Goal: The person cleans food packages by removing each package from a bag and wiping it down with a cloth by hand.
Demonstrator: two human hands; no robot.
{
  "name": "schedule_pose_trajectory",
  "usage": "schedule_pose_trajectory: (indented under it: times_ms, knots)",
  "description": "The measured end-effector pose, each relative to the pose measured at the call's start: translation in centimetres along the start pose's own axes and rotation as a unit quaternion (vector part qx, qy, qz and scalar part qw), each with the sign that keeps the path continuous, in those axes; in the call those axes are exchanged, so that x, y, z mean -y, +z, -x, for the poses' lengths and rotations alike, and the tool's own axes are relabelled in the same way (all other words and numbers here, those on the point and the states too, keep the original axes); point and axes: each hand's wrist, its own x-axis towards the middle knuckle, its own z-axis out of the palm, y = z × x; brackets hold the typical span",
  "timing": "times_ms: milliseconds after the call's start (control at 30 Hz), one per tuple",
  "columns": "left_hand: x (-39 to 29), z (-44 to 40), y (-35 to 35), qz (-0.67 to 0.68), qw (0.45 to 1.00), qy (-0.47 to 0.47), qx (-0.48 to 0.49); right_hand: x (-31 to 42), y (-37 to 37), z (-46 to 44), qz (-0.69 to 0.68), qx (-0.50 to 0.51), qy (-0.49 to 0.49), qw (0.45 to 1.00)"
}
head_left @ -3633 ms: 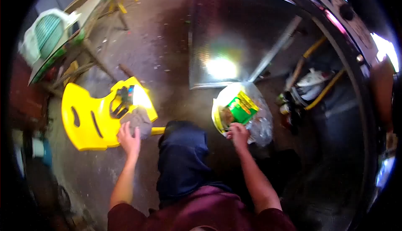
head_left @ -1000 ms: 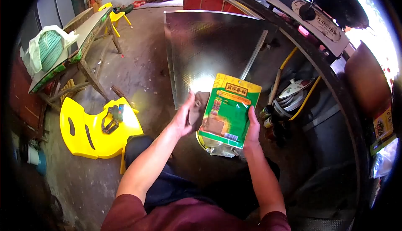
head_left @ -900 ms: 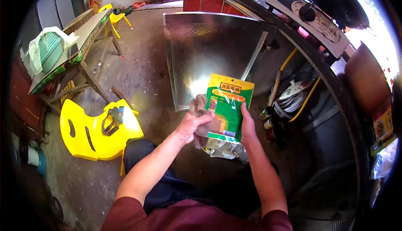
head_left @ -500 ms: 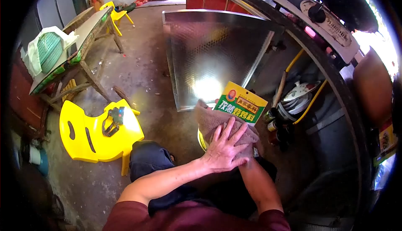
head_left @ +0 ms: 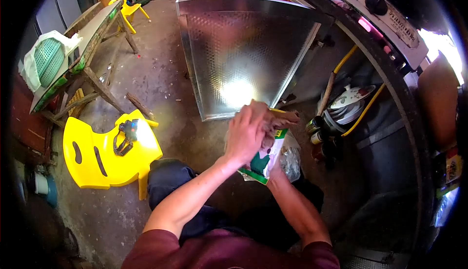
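Note:
My left hand [head_left: 245, 135] is closed over a brown cloth [head_left: 284, 119] and presses it against a green, yellow and white seasoning packet [head_left: 261, 162]. The packet is tilted, with much of its upper part under the cloth and hand. From below and behind, my right hand [head_left: 277, 170] supports the packet; most of its fingers are hidden. Crumpled clear plastic [head_left: 291, 162] shows just beyond the packet's right side.
An open metal cabinet door [head_left: 243, 49] stands ahead. At left is a yellow chair [head_left: 97, 159] with a black strapped device [head_left: 126, 135] on it. Bottles [head_left: 317, 137] and a lidded pot [head_left: 351, 98] sit inside the cabinet. A stove [head_left: 380, 15] rests on the counter.
My left hand has gone from lying flat on the cloth to closing around it, moving up and left. The packet has turned, now showing its lower part below the cloth.

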Motion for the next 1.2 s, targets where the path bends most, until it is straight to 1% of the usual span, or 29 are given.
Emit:
schedule_pose_trajectory:
  times_ms: [33, 67, 133, 200, 233, 333, 467, 500, 567, 633, 667, 700, 733, 767, 800, 833, 867, 900, 933, 1000, 1033, 1067, 1100, 1133, 1167, 1200]
  knots:
    - [-0.5, 0.8, 0.0, -0.051, 0.996, 0.075, -0.025, 0.4, 0.4, 0.1, -0.005, 0.002, 0.006, 1.0]
    - [-1.3, 1.5, 0.1, -0.06, 0.99, 0.118, -0.044, 1.1, 0.7, 0.3, -0.011, 0.003, 0.01, 1.0]
    - [-3.0, 4.1, -0.2, -0.01, 0.985, 0.172, -0.017, 2.8, 2.3, 0.3, -0.026, 0.012, 0.016, 0.999]
    - [-4.0, 6.5, -0.8, 0.011, 0.978, 0.21, 0.013, 4.2, 3.0, 0.3, -0.041, 0.023, 0.019, 0.999]
    - [-4.1, 7.5, -1.0, 0.028, 0.974, 0.223, 0.021, 4.5, 3.0, 0.3, -0.045, 0.03, 0.02, 0.998]
    - [-2.9, 8.5, -0.6, 0.021, 0.97, 0.237, 0.042, 4.3, 3.2, 0.5, -0.034, 0.043, 0.012, 0.998]
    - [-0.9, 6.5, -0.6, -0.026, 0.977, 0.208, -0.029, 3.8, 3.5, 0.6, -0.02, 0.052, 0.008, 0.998]
    - [-0.9, 6.5, -1.1, -0.032, 0.979, 0.2, -0.029, 3.9, 3.8, 0.5, -0.018, 0.057, 0.008, 0.998]
    - [-0.4, 5.4, -0.9, 0.049, 0.984, 0.132, -0.107, 4.3, 4.8, 0.5, -0.014, 0.071, 0.006, 0.997]
    - [-0.6, 3.9, -1.2, 0.128, 0.975, 0.063, -0.171, 4.4, 5.7, 0.1, -0.006, 0.081, 0.001, 0.997]
    - [-0.8, 3.5, -1.8, 0.174, 0.968, 0.027, -0.18, 4.4, 6.0, -0.1, -0.008, 0.082, 0.004, 0.997]
    - [0.0, 3.1, -1.6, 0.168, 0.964, 0.016, -0.205, 4.3, 6.1, -0.2, -0.009, 0.079, 0.006, 0.997]
    - [0.9, 2.7, -1.4, 0.162, 0.959, 0.004, -0.231, 4.2, 5.8, -0.1, -0.031, 0.06, 0.028, 0.997]
    - [1.7, 2.4, -1.6, 0.228, 0.945, -0.06, -0.227, 4.2, 5.4, 0.0, -0.055, 0.039, 0.049, 0.997]
    - [1.2, 1.6, -2.4, 0.374, 0.888, -0.144, -0.224, 4.7, 6.8, 0.4, -0.125, 0.091, 0.055, 0.986]
    - [2.2, 1.1, -2.7, 0.464, 0.829, -0.193, -0.244, 5.2, 8.1, 0.9, -0.195, 0.142, 0.062, 0.969]
    - [3.3, 0.9, -3.0, 0.548, 0.758, -0.24, -0.259, 5.5, 8.2, 1.0, -0.213, 0.151, 0.068, 0.963]
    - [2.8, 0.9, -4.0, 0.525, 0.771, -0.191, -0.306, 5.7, 8.3, 1.1, -0.232, 0.159, 0.074, 0.957]
    - [2.0, 1.0, -5.3, 0.455, 0.812, -0.151, -0.332, 5.5, 7.5, 1.0, -0.203, 0.124, 0.08, 0.968]
    - [-1.5, 2.1, -7.0, 0.275, 0.9, -0.062, -0.333, 5.1, 5.7, 0.7, -0.141, 0.063, 0.09, 0.984]
    - [-2.4, 3.0, -6.6, 0.284, 0.913, 0.001, -0.294, 4.9, 4.4, 0.7, -0.127, 0.072, 0.086, 0.986]
    - [-2.3, 4.0, -5.2, 0.238, 0.935, 0.061, -0.254, 4.6, 2.6, 0.6, -0.113, 0.082, 0.083, 0.987]
    - [-2.4, 5.1, -3.4, 0.277, 0.933, 0.133, -0.185, 3.7, 0.8, 0.4, -0.142, 0.068, 0.065, 0.985]
    - [-2.3, 4.0, -2.5, 0.182, 0.927, 0.292, -0.149, 2.8, -0.9, 0.2, -0.172, 0.055, 0.047, 0.982]
    - [-3.6, 4.5, -2.2, 0.059, 0.955, 0.274, -0.1, 1.9, -2.7, 0.1, -0.2, 0.044, 0.027, 0.978]
    - [-3.9, 4.7, -2.1, -0.001, 0.965, 0.245, -0.089, 1.2, -0.1, 0.4, -0.129, -0.062, -0.025, 0.989]
